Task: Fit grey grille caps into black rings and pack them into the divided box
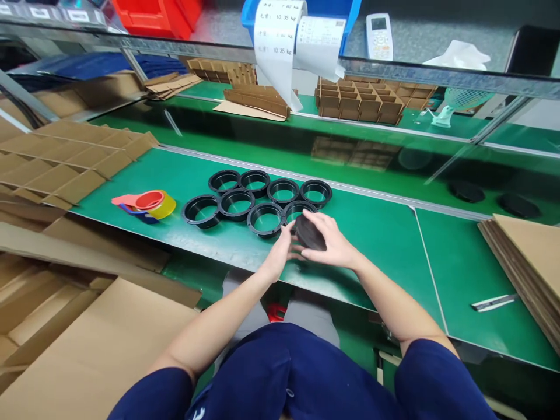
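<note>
Handling a dark disc [310, 234], near side of black rings [236, 216].
Right hand [335, 241] curls around it; left hand [276, 255]'s hold unclear; moving probably needs steadiness.

blk disc [310, 233]: blurred | red bin [157, 17]: top cut | sm. label [319, 38]: txt illeg.

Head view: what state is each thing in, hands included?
Dark round part, held, tilted
Right hand, closed on that part
Left hand, beside that part; grip unclear
Eight black rings, lying flat, open-centred
Label rolls, ends hanging down
Cardboard dividers, some opened into grids
Utility knife, lying down; blade unclear
</note>
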